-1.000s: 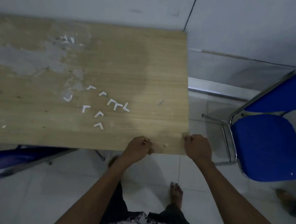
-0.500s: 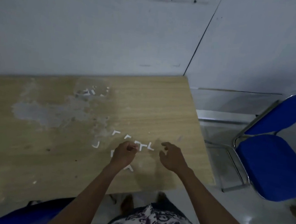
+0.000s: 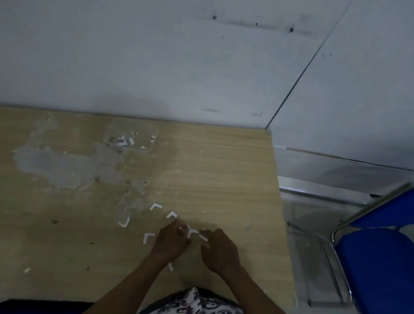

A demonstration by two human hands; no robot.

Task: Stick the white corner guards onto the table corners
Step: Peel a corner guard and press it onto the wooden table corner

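Observation:
Several white L-shaped corner guards (image 3: 155, 205) lie loose on the worn wooden table (image 3: 224, 174), right of its middle. My left hand (image 3: 171, 241) has its fingers curled and pinches a small white guard at its fingertips. My right hand (image 3: 222, 254) is beside it, fingers curled with the tips on another white guard (image 3: 203, 238). One more guard (image 3: 193, 232) shows between the two hands. Others lie to the left (image 3: 124, 222) and just under my left wrist (image 3: 170, 266).
A clear plastic wrapper with white scraps (image 3: 128, 139) lies near the table's far edge, against the wall. A blue chair (image 3: 392, 278) stands right of the table. Another blue seat (image 3: 31, 309) sits under the near edge. The table's right corners (image 3: 267, 132) are in view.
My hands left the table's near right corner and reached in to the loose guards. Since half a second ago my right hand has closed in beside my left, onto the guards.

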